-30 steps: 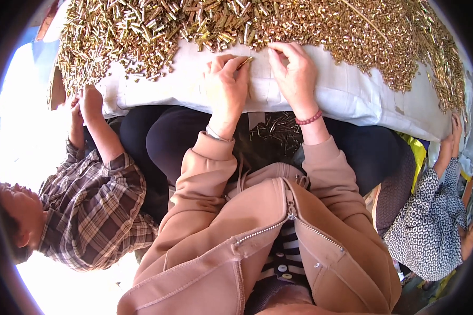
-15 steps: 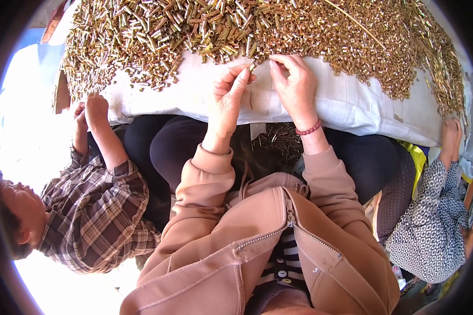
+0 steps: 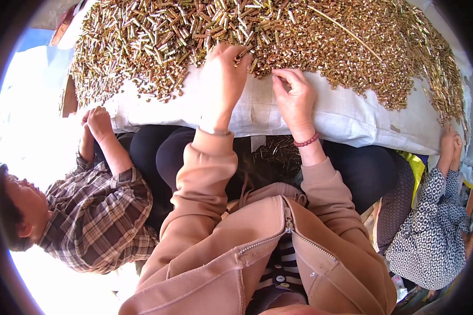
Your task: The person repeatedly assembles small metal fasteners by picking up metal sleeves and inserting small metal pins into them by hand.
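Note:
My left hand (image 3: 224, 73) reaches to the front edge of a heap of small metal tubes (image 3: 163, 39). Its fingers curl down among the brassy pieces, and whatever they grip is hidden. To the right, my right hand (image 3: 295, 97) hovers over the white cloth (image 3: 263, 113), with a dark red bead bracelet (image 3: 306, 140) at its wrist. The thumb and forefinger come close together in a pinch; anything between them is too small to make out. Shorter ring-like metal pieces (image 3: 347, 58) are heaped beyond my right hand.
A thin stick (image 3: 347, 32) lies across the right heap. At the left sits a person in a plaid shirt (image 3: 100, 215), hands at the cloth's edge. Another person's patterned sleeve (image 3: 431, 205) shows at the right. Below the table edge lie more dark metal pieces (image 3: 278, 148).
My left hand has moved away from my right hand, forward to the heap; the small metal piece seen in its fingers is no longer visible. My right hand stays in nearly the same place.

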`<state>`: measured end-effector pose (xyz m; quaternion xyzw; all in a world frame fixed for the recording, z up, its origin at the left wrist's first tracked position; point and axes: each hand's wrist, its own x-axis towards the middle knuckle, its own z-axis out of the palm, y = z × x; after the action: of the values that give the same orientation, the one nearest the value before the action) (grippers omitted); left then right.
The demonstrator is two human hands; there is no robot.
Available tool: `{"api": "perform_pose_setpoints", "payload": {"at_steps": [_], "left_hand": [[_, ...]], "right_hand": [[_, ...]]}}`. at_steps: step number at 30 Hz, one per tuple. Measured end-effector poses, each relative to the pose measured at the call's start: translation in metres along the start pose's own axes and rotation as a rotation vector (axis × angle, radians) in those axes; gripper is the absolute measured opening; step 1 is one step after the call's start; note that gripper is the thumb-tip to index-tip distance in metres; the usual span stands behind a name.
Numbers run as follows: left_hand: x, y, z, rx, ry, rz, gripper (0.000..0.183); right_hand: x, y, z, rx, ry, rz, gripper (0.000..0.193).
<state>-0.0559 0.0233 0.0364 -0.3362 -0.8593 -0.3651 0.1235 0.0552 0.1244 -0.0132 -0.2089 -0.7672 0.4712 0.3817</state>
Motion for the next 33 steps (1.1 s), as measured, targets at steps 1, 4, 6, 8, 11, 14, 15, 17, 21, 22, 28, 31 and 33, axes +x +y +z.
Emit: {"api": "perform_pose_setpoints", "payload": {"at_steps": [1, 4, 6, 8, 11, 14, 15, 17, 21, 22, 28, 31, 33], "left_hand": [[0.008, -0.005, 0.006, 0.108, 0.052, 0.014, 0.017], [0.014, -0.017, 0.019, 0.238, 0.086, 0.039, 0.017], [0.013, -0.021, 0.024, 0.225, 0.081, 0.028, 0.014], [0.011, -0.023, 0.024, 0.198, 0.099, 0.024, 0.013], [0.006, -0.021, 0.016, 0.111, 0.132, -0.019, 0.013], [-0.013, -0.010, -0.005, -0.192, 0.101, -0.209, 0.012], [-0.021, -0.006, -0.009, -0.187, 0.100, -0.215, 0.012], [-0.036, -0.001, -0.012, -0.814, -0.067, -0.575, 0.014], [-0.050, 0.002, -0.017, -1.203, -0.171, -0.731, 0.022], [-0.048, 0.003, -0.018, -1.233, -0.192, -0.757, 0.026], [-0.054, 0.000, -0.014, -1.492, -0.209, -0.842, 0.028], [-0.057, -0.006, -0.010, -1.566, -0.194, -0.885, 0.022], [-0.059, -0.007, -0.009, -1.599, -0.184, -0.876, 0.017]], "right_hand": [[0.000, -0.001, 0.001, 0.003, 0.000, 0.001, 0.010], [0.001, 0.000, 0.002, 0.001, 0.011, -0.040, 0.010], [0.001, -0.001, 0.001, 0.007, 0.023, -0.053, 0.010], [0.000, 0.000, 0.001, 0.015, 0.032, -0.064, 0.010], [0.001, 0.004, -0.002, 0.047, 0.048, -0.060, 0.010], [0.000, 0.004, -0.009, 0.139, 0.006, 0.017, 0.011], [0.003, 0.005, -0.011, 0.210, -0.028, 0.048, 0.011], [0.004, 0.003, -0.013, 0.279, -0.068, 0.086, 0.012], [0.003, -0.022, -0.019, 0.419, -0.212, 0.177, 0.015], [0.002, -0.025, -0.017, 0.489, -0.218, 0.196, 0.017], [0.000, -0.029, -0.015, 0.636, -0.243, 0.215, 0.025], [-0.002, -0.036, -0.016, 0.571, -0.294, 0.247, 0.027], [-0.003, -0.038, -0.015, 0.596, -0.293, 0.210, 0.028]]}}
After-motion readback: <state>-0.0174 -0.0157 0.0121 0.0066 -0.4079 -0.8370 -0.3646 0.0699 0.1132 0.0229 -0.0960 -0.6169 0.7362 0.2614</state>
